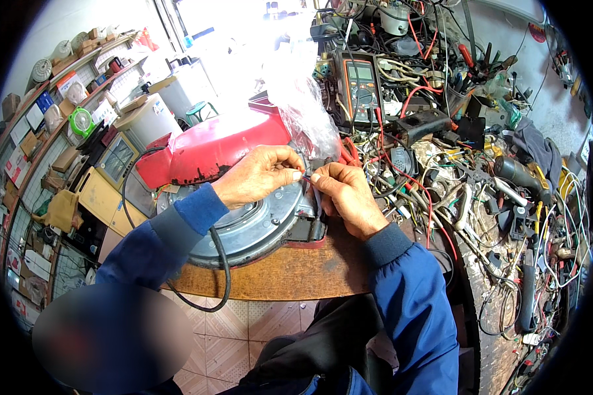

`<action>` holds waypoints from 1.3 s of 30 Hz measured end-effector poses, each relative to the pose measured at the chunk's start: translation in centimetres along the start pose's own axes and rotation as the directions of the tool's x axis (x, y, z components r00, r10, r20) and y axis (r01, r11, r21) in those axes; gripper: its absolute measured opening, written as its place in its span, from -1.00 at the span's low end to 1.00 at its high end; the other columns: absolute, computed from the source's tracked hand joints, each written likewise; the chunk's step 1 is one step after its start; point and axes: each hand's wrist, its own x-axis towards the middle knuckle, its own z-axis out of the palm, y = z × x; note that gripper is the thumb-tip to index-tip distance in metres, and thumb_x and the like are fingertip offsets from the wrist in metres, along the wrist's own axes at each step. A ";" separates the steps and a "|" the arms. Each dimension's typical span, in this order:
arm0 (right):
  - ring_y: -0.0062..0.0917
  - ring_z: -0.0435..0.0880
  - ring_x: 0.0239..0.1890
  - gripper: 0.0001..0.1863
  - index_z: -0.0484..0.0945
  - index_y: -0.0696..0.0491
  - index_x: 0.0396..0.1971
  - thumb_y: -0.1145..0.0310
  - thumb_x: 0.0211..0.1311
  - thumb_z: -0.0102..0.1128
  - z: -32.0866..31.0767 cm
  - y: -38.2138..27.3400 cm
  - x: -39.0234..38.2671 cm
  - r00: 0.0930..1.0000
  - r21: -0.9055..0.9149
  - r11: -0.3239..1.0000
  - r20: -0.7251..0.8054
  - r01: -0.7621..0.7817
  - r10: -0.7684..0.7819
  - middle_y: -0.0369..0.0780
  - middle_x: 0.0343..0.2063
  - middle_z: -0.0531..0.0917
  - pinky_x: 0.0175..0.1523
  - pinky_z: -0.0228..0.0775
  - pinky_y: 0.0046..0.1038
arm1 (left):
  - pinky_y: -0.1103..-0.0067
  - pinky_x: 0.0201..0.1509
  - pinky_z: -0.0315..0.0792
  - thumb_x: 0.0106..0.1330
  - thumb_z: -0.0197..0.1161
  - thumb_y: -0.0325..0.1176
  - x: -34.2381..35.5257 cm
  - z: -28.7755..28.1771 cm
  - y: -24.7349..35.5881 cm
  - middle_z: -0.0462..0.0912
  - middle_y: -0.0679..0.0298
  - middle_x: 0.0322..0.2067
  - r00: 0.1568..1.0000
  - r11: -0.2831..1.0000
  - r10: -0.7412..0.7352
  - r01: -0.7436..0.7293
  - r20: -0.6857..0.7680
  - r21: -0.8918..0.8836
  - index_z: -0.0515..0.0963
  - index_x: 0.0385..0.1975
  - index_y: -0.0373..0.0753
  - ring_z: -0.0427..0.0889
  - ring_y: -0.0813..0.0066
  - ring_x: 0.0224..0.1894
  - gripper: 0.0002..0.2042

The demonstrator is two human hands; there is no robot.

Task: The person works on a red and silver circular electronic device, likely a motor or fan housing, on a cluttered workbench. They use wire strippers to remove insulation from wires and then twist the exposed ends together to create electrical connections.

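Observation:
My left hand and my right hand are close together over the right edge of a round silver metal base, both pinched on what looks like a thin dark wire, though their fingertips partly hide it. The base rests on a wooden worktop. Behind my hands is a red housing with worn dark patches along its edge, and a crumpled clear plastic bag. A thick black cable loops over the front of the base and hangs past the worktop's edge.
Tangled wires and tools crowd the bench on the right, with a multimeter at the back. Shelves of boxes, a green fan and appliances stand at left. Tiled floor shows below. A blurred patch covers the lower left.

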 end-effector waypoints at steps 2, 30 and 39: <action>-0.71 0.43 -0.67 -0.79 0.62 0.18 -0.38 0.37 0.44 0.21 0.0 0.0 0.0 1.000 0.000 1.000 0.001 -0.004 0.004 -0.30 -0.58 0.61 -0.58 0.22 -0.58 | 0.66 -0.02 0.46 0.47 0.30 -0.43 0.0 0.0 0.0 0.62 0.43 -0.22 1.000 1.000 -0.004 0.004 0.001 0.004 0.61 -0.07 -0.30 0.55 0.70 -0.15 -0.86; -0.71 0.41 -0.69 -0.81 0.60 0.19 -0.39 0.41 0.42 0.20 0.1 -0.1 -0.3 0.999 -0.001 1.000 -0.021 0.027 -0.027 -0.31 -0.60 0.59 -0.60 0.22 -0.55 | 0.72 -0.28 0.44 0.36 0.34 -0.53 -0.2 1.1 2.5 0.58 0.46 -0.34 0.987 0.941 0.103 -0.058 -0.120 0.333 0.62 -0.06 -0.33 0.49 0.79 -0.34 -0.81; -0.71 0.42 -0.68 -0.84 0.60 0.19 -0.37 0.43 0.41 0.19 0.0 0.1 -0.1 1.000 0.006 1.000 -0.006 0.027 -0.027 -0.32 -0.60 0.58 -0.60 0.24 -0.55 | 0.63 -0.23 0.49 0.27 0.37 -0.56 0.9 0.3 2.9 0.69 0.33 -0.27 0.949 0.811 0.316 -0.275 0.008 0.517 0.62 0.12 -0.23 0.62 0.62 -0.29 -0.61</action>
